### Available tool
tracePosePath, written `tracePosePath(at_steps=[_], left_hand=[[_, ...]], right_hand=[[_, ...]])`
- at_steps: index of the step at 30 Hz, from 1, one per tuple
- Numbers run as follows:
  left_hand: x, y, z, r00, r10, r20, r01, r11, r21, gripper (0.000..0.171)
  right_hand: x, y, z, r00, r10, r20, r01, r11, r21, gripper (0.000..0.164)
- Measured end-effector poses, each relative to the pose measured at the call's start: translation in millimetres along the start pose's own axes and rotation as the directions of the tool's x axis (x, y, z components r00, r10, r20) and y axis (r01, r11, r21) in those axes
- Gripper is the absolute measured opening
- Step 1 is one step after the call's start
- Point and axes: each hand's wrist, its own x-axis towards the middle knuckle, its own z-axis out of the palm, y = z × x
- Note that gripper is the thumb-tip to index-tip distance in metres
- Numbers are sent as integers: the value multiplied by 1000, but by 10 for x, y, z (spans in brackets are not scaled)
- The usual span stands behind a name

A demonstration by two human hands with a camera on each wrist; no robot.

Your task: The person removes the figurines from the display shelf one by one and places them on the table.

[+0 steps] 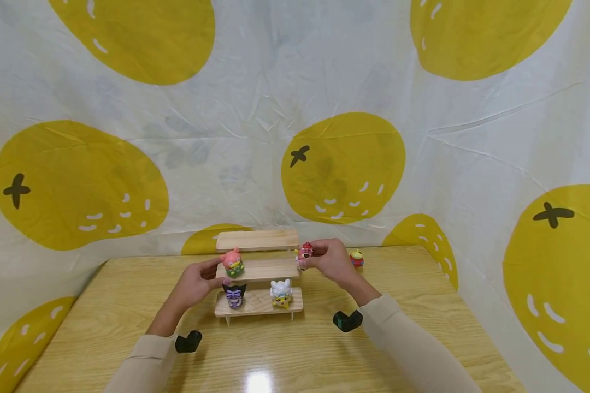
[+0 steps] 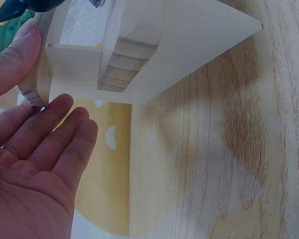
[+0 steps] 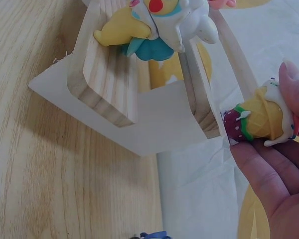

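A three-tier wooden display stand [image 1: 260,240] stands on the table. My left hand [image 1: 194,284] grips the left end of its middle tier [image 2: 42,74], thumb at the front and index finger at the back. Beside those fingers sits a pink figurine [image 1: 233,263] with a green base [image 2: 10,36]. In my right hand [image 1: 332,264], a red-and-pink figurine [image 1: 305,252] is pinched between thumb and fingers, by the middle tier's right end. Its waffle-cone part [image 3: 261,119] and purple tip show in the right wrist view. A purple-and-black figurine [image 1: 234,296] and a white-and-yellow one [image 1: 281,293] occupy the lowest tier.
A figurine with a yellow-green head and red body [image 1: 356,257] stands on the table behind my right hand. Behind the wooden table [image 1: 295,349] hangs a pale curtain [image 1: 246,164] with yellow fruit shapes. Dark devices [image 1: 347,321] sit near both wrists.
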Motion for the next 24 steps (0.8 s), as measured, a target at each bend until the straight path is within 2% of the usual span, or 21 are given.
tracePosePath(at_steps=[7, 16, 24], left_hand=[[2, -12, 9, 1000, -4, -3, 4, 1000, 0, 72], [-6, 1, 6, 1000, 8, 1, -8, 1000, 19, 72], [-21, 8, 8, 1000, 9, -11, -9, 1000, -8, 70]], right_hand=[[-39, -15, -59, 1000, 7, 15, -7, 1000, 9, 15], [-75, 56, -148, 1000, -6, 0, 6, 1000, 9, 18], [-105, 66, -231, 1000, -3, 9, 3, 1000, 0, 20]])
